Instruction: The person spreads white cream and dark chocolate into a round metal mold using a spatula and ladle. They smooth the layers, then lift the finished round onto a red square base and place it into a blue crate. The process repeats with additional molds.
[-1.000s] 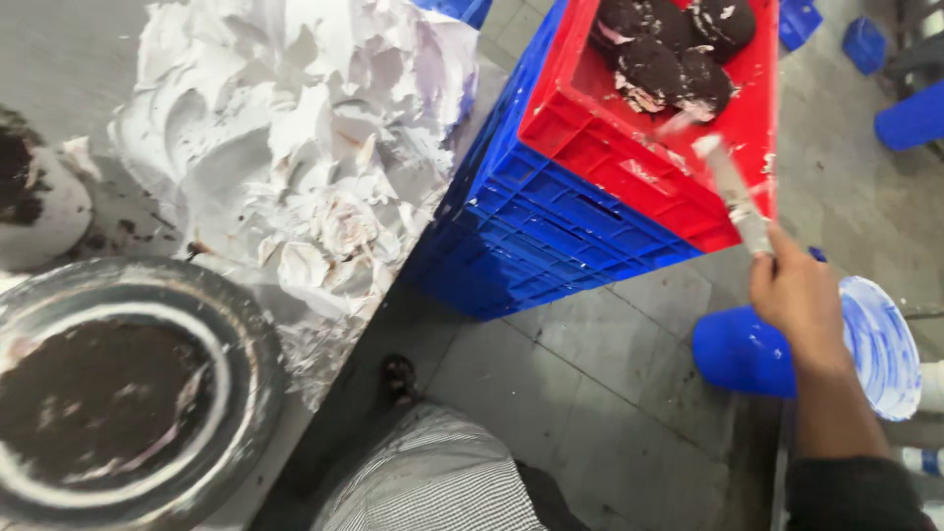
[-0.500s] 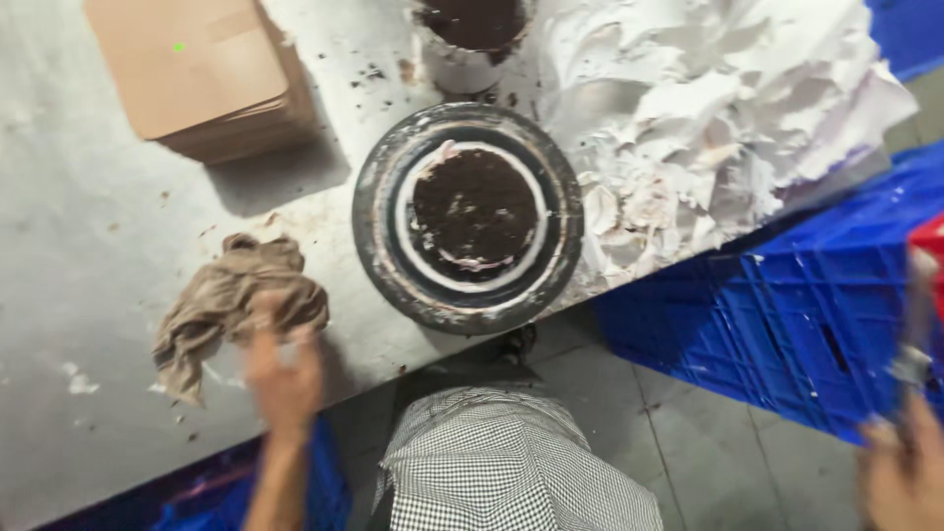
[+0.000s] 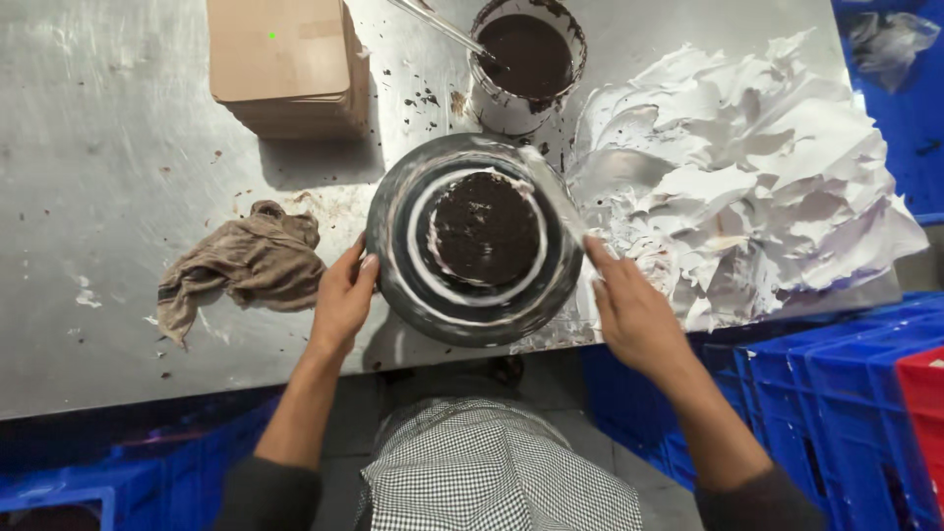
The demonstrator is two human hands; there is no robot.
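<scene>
Desk (image 3: 118, 177): steel, smeared.
Turntable (image 3: 393, 211): dead ahead between my hands, dark cake (image 3: 487, 228) centred on it.
Left hand (image 3: 342, 300): fingers loosely curled, touching the turntable's left rim.
Right hand (image 3: 634, 315): gripping a spatula (image 3: 553, 192); blade runs up-left over the right rim.

Cardboard box (image 3: 288, 61): far left on the steel table, flat rectangular, plain brown, one small green dot on its top face near the left edge. Appears to be a stack of similar brown pieces, edges showing along the near side. No labels, signs or screens visible anywhere else in the scene.
</scene>
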